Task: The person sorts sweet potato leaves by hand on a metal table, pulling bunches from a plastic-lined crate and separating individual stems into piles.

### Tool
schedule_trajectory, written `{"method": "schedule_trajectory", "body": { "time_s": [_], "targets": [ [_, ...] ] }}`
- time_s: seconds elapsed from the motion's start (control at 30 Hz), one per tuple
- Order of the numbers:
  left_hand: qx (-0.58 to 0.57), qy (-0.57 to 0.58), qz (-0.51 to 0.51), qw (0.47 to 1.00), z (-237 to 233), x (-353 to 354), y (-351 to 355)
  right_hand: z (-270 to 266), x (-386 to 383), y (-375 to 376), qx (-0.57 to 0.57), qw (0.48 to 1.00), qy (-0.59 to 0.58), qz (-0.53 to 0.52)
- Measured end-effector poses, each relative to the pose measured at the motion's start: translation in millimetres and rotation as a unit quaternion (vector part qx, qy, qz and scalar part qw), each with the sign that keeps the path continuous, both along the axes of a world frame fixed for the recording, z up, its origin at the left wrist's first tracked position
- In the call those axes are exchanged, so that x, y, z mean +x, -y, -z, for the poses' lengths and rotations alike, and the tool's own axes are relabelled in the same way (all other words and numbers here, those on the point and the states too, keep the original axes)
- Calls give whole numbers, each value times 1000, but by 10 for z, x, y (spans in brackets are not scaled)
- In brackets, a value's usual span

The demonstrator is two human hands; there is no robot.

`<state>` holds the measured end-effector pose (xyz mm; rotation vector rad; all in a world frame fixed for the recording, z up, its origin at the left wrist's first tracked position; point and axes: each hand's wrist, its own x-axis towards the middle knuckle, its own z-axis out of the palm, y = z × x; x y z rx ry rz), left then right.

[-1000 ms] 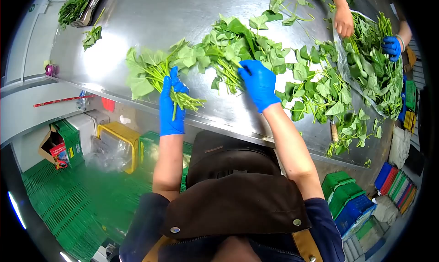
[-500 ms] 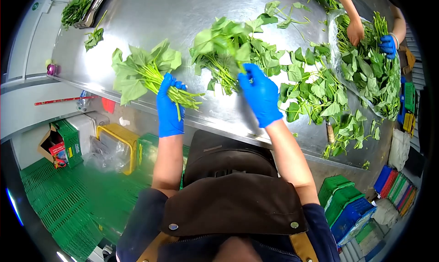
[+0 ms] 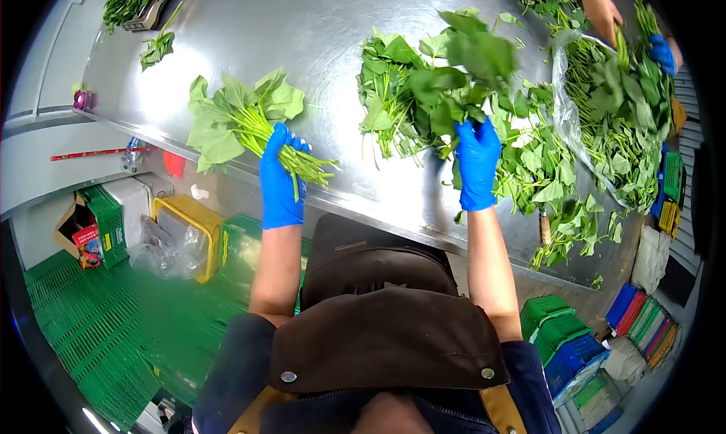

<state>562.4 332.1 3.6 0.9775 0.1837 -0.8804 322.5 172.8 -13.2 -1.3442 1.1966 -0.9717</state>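
Observation:
My left hand [image 3: 281, 183], in a blue glove, is closed round the stems of a bunch of leafy greens [image 3: 243, 124]. The bunch is held over the front of the steel table [image 3: 318, 63], its broad leaves pointing up and left. My right hand [image 3: 477, 169], also gloved in blue, pinches leafy stems [image 3: 480, 56] whose leaves are smeared by motion. Left of that hand lies a loose heap of greens [image 3: 387, 93]. More loose greens [image 3: 541, 158] spread to its right, partly hidden behind the hand.
At the far right a co-worker's bare hand [image 3: 603, 14] and blue-gloved hand [image 3: 662, 54] hold greens above a plastic-lined pile [image 3: 616, 124]. A wooden handle [image 3: 545, 228] lies among leaves. Greens sit on a scale [image 3: 151, 10] at the back left. Crates [image 3: 556, 320] stand below right.
My right hand has moved right with leafy stems in it, and the heap beside it has shifted right. My left hand keeps its bunch almost still. The co-worker's hands have lifted greens upward.

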Motion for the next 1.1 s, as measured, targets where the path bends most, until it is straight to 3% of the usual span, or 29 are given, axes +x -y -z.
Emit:
{"method": "schedule_trajectory", "body": {
  "time_s": [0.03, 0.1, 0.17, 0.23, 0.3, 0.4, 0.5, 0.57, 0.63, 0.7, 0.73, 0.77, 1.03, 1.1],
  "targets": [
    [3, -4, 3, 1000, -8, 4, 23, -92, -12, -17, 18, 999, 31, 33],
    [8, -9, 14, 1000, -25, -14, 81, -190, 46, -72, -14, 984, -177, 16],
    [-4, -6, 30, 1000, -28, -37, 143, -250, 306, -185, -103, 932, -342, -63],
    [-18, -12, 44, 999, -8, -72, 188, 142, 658, -291, -139, 884, -425, -136],
    [-21, -17, 56, 998, 22, -82, 205, 522, 920, -474, -189, 855, -458, -156],
    [-24, -12, 57, 998, 36, -70, 203, 563, 1074, -434, -55, 827, -516, -215],
    [-6, -2, 41, 999, -16, -72, 195, 553, 814, -331, -137, 846, -475, -198],
    [-10, -1, 40, 999, -13, -26, 156, 319, 623, -240, -132, 894, -387, -182],
    [0, -5, 34, 999, -1, 7, 142, 207, 433, -109, -60, 982, -108, -140],
    [2, -5, 32, 999, -2, 21, 142, -1, 160, 13, 69, 991, 46, -108],
    [-3, -3, 31, 999, -10, 15, 156, 5, 109, 7, 178, 966, 187, -10],
    [-9, -2, 33, 999, -17, 0, 182, -45, 14, -9, 260, 910, 324, -10],
    [-1, 4, 81, 997, -83, -121, 396, 312, -452, -184, 348, 790, 505, 5],
    [-7, 7, 97, 995, -98, -133, 451, 353, -509, -232, 353, 782, 513, 35]
  ]
}}
